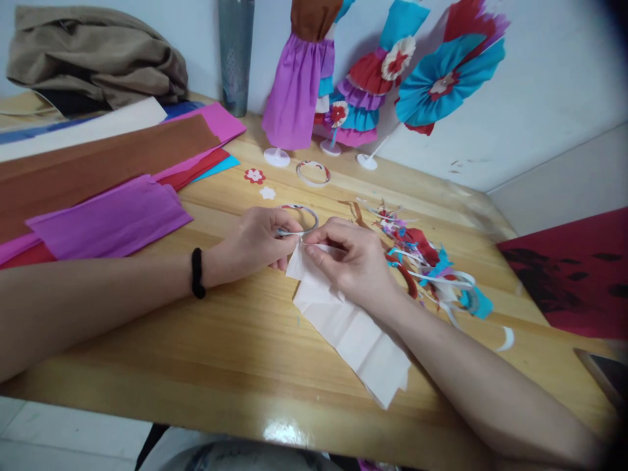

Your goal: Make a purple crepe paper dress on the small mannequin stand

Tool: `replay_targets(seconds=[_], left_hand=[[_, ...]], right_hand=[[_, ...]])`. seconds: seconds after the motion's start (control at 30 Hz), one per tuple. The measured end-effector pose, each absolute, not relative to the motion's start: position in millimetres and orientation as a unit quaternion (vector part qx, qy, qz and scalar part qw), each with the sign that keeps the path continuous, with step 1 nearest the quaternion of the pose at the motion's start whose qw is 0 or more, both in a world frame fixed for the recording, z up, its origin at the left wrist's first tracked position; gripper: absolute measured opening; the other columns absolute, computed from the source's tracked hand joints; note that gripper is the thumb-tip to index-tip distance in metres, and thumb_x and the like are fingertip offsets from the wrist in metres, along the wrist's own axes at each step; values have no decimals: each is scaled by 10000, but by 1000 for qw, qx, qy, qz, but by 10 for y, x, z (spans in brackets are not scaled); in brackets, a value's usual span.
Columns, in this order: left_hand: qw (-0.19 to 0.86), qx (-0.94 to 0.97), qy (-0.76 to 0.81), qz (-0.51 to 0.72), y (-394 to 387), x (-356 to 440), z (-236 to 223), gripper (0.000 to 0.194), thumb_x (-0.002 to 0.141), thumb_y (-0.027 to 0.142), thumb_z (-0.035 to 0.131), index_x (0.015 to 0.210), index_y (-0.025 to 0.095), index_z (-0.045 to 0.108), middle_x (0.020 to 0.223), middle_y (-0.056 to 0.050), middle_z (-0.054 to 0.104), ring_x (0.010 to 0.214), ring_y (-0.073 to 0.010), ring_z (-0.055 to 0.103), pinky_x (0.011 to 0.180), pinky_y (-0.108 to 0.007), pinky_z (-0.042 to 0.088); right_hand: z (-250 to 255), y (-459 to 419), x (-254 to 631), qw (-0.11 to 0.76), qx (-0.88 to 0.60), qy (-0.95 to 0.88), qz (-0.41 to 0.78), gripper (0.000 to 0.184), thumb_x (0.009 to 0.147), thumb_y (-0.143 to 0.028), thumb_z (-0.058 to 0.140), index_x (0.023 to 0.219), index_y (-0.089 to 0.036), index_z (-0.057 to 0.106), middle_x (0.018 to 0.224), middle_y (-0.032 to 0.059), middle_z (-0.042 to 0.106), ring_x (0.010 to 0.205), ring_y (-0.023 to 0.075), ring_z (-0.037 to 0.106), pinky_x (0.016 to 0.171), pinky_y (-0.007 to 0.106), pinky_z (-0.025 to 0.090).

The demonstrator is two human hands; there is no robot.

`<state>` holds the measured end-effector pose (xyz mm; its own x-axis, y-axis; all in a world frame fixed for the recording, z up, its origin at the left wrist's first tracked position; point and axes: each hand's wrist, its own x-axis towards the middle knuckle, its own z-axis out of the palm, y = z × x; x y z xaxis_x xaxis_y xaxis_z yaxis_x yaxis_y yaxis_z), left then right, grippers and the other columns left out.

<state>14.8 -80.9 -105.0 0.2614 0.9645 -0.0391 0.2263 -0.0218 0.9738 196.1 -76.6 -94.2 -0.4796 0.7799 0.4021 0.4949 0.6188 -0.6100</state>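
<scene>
A folded strip of white crepe paper [354,333] lies on the wooden table [206,353], running from its middle toward the near edge. My right hand [350,258] pinches the paper's far end with closed fingers. My left hand [255,243], a black band on its wrist, is closed too and pinches a thin white strip right at the same end. Just behind my fingers lies a thin ring [301,212].
Sheets of purple [110,226], brown [98,163] and pink crepe paper lie at the left. Paper dresses on stands [299,85] and a paper fan [444,82] line the wall. Colourful scraps [432,261] lie at the right, a second ring [313,173] and small paper flowers [255,175] farther back.
</scene>
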Motion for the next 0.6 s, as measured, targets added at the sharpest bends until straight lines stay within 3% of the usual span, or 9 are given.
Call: replay_targets(seconds=[0.6], left_hand=[[507, 621, 470, 370, -844, 167, -987, 104, 825, 159, 593, 737, 148, 647, 440, 20, 586, 436, -123, 613, 445, -188, 495]], right_hand=[[-994, -758, 1941, 367, -445, -795, 188, 143, 777, -244, 656, 673, -206, 564, 623, -6, 595, 556, 131, 514, 570, 286, 391]])
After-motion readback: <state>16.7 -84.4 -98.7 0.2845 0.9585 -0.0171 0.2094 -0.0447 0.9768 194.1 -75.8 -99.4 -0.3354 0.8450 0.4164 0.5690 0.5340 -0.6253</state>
